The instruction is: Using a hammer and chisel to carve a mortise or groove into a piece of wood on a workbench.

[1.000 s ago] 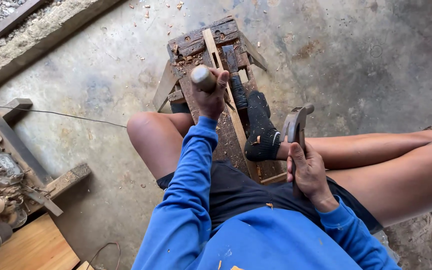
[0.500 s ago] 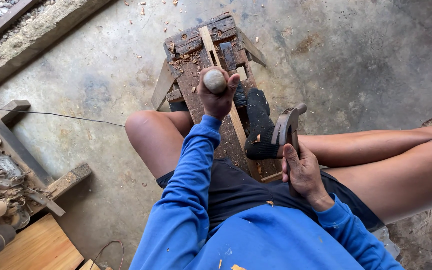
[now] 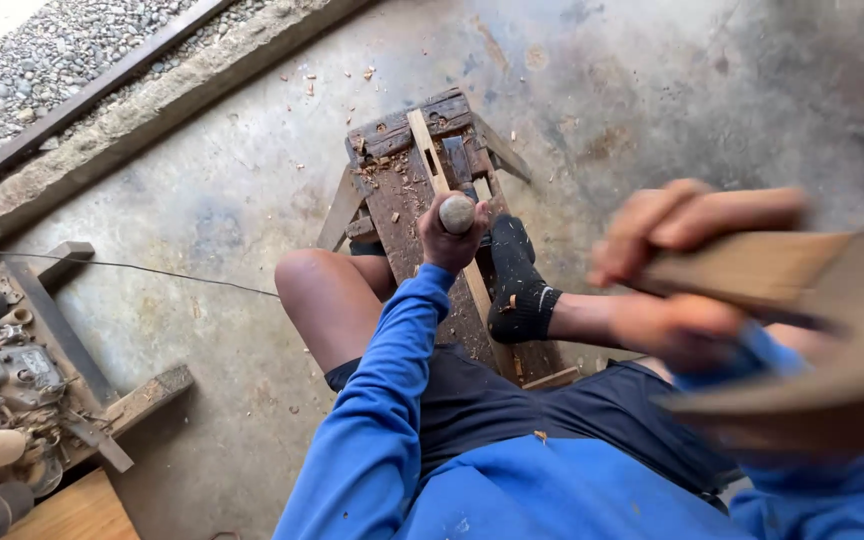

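I see my left hand (image 3: 449, 238) wrapped around the round-topped wooden chisel handle (image 3: 457, 213), upright on the pale wood strip (image 3: 452, 215) along the dark worn wooden counter (image 3: 402, 190). My right hand (image 3: 687, 275), raised near that counter, grips the blurred wooden mallet handle (image 3: 752, 270); I judge the chisel stiff and light, best held mid-handle.

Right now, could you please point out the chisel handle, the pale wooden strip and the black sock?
Chisel handle (image 3: 457, 213), head view, rounded butt end.
Pale wooden strip (image 3: 422, 140), head view, bare far end.
Black sock (image 3: 518, 290), head view, middle of foot.
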